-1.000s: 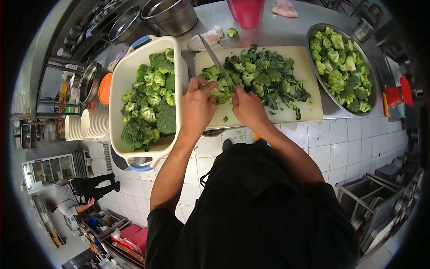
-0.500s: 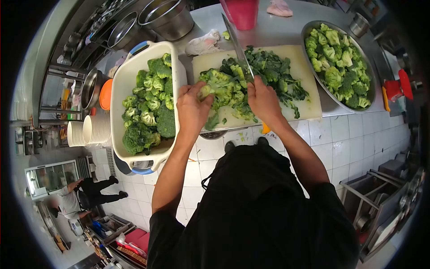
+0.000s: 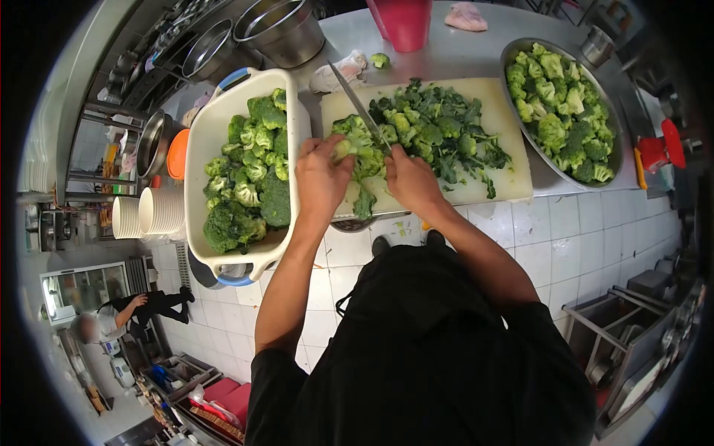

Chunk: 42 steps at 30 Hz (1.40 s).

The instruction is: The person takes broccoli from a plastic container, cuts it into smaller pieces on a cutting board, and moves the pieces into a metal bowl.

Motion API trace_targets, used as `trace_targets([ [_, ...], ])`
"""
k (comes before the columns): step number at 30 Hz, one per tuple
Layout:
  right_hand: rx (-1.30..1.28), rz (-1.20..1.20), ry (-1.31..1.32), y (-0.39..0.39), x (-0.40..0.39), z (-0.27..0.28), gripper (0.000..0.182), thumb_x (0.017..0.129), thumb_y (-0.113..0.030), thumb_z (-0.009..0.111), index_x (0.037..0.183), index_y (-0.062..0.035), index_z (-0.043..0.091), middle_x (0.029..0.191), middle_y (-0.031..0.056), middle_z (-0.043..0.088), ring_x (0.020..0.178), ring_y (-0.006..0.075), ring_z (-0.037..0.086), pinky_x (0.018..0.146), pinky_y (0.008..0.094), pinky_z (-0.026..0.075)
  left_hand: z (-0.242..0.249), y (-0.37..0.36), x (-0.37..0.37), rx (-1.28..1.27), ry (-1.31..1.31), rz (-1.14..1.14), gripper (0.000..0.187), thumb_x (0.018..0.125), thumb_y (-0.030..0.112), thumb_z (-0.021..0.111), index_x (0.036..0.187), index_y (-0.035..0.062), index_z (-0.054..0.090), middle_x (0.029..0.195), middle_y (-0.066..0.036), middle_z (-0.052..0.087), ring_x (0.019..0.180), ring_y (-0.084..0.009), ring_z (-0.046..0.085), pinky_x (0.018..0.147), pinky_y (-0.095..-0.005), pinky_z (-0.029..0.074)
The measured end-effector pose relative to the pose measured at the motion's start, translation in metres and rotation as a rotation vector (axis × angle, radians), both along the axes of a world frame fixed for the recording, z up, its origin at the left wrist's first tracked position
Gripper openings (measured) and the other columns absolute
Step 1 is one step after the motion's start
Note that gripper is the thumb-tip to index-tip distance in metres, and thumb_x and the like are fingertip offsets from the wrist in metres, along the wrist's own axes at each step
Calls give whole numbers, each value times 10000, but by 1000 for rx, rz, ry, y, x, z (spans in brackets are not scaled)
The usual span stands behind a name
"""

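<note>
The left hand point(image 3: 323, 175) is closed around the stem of a broccoli head point(image 3: 361, 143), near the front left of the cutting board point(image 3: 509, 171). The right hand point(image 3: 411, 175) is closed around the near end of the knife point(image 3: 355, 104), which meets the broccoli head between the two hands.

The board's near edge lies along the surface's front edge, with tiled floor point(image 3: 532, 223) below. The white tub point(image 3: 299, 111) stands just beside the left hand, leaving little room there — the wider gap is at the board's right end, between the cut leafy broccoli point(image 3: 446, 130) and the metal bowl point(image 3: 513, 111).

The blade's long axis slants away and leftward, its tip beyond the board's far edge, near the crumpled cloth point(image 3: 338, 72). Half a second ago it stood further right and more nearly straight away; the right hand has moved left, closer to the left one.

Farther back on the surface point(image 3: 439, 56), a loose floret point(image 3: 380, 60) sits near that cloth, with the red container point(image 3: 401, 26) behind — bare metal shows around them.
</note>
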State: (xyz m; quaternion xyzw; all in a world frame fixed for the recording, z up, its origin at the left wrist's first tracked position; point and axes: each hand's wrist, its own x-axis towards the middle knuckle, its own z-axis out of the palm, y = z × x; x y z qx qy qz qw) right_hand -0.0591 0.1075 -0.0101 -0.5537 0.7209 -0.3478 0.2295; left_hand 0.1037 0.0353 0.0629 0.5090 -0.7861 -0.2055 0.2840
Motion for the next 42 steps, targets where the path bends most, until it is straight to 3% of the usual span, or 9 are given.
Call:
trace_targets([
  [4, -2, -45, -2, 2, -20, 5, 273, 1014, -203, 542, 1208, -13, 565, 807, 259, 686, 791, 494, 658, 741, 594, 504, -2, 0, 8, -105, -5, -114, 318, 770, -7, 794, 1082, 50, 768, 1193, -129, 644, 857, -238, 678, 700, -340, 542],
  [7, -10, -28, 42, -3, -32, 4, 281, 1011, -189, 519, 1193, 21, 557, 764, 253, 686, 757, 466, 676, 719, 575, 523, -11, -1, 17, -173, -83, -243, 315, 767, -43, 780, 1070, 37, 751, 1307, -138, 613, 1008, -278, 683, 773, -361, 556],
  [11, 24, 20, 12, -1, -35, 17, 274, 1015, -196, 517, 1184, 16, 555, 746, 243, 679, 748, 469, 670, 704, 577, 516, -7, 14, 9, -235, 61, -206, 400, 779, -23, 765, 1167, 34, 685, 1303, -194, 604, 1098, -383, 623, 970, -437, 503],
  [15, -11, 67, 26, 8, -23, 25, 233, 1013, -194, 520, 1154, -10, 546, 731, 243, 670, 743, 472, 664, 702, 582, 510, -12, 15, 3, -196, 53, -38, 450, 801, 49, 821, 1224, 40, 669, 1202, -150, 667, 997, -291, 676, 741, -347, 563],
  [18, -56, 98, -15, 10, -13, 36, 197, 1007, -186, 527, 1124, -28, 536, 728, 243, 666, 734, 480, 656, 701, 586, 506, -16, 19, 4, -225, 34, -1, 441, 788, 38, 831, 1203, 28, 682, 1189, -137, 661, 977, -263, 673, 720, -332, 565],
  [27, -116, 135, 3, 10, -13, 56, 148, 991, -165, 543, 1043, -26, 536, 695, 236, 654, 708, 472, 651, 673, 590, 500, -6, 28, 16, -258, -20, -218, 439, 726, -69, 806, 1150, 15, 728, 1215, -136, 626, 1016, -307, 665, 810, -366, 574],
  [36, -157, 158, -12, 5, -2, 49, 138, 989, -152, 550, 1028, -20, 538, 687, 235, 652, 691, 466, 651, 669, 586, 500, -15, 28, 21, -182, 55, -161, 433, 723, -136, 729, 1122, 32, 752, 1209, -129, 620, 1099, -326, 645, 865, -395, 563],
  [39, -140, 139, 25, 4, -5, 55, 148, 996, -162, 547, 1031, -19, 540, 676, 236, 646, 687, 468, 651, 667, 586, 500, -12, 24, 23, -404, -55, -341, 431, 671, -176, 658, 1040, 20, 767, 1206, -151, 613, 1167, -346, 608, 868, -392, 584],
  [42, -101, 151, 60, 3, -4, 59, 155, 999, -169, 548, 1036, -18, 543, 663, 237, 638, 681, 468, 652, 653, 582, 501, -17, 27, 23, -365, -50, -338, 435, 642, -189, 634, 1012, 4, 759, 1205, -154, 612, 1197, -358, 598, 911, -400, 592],
])
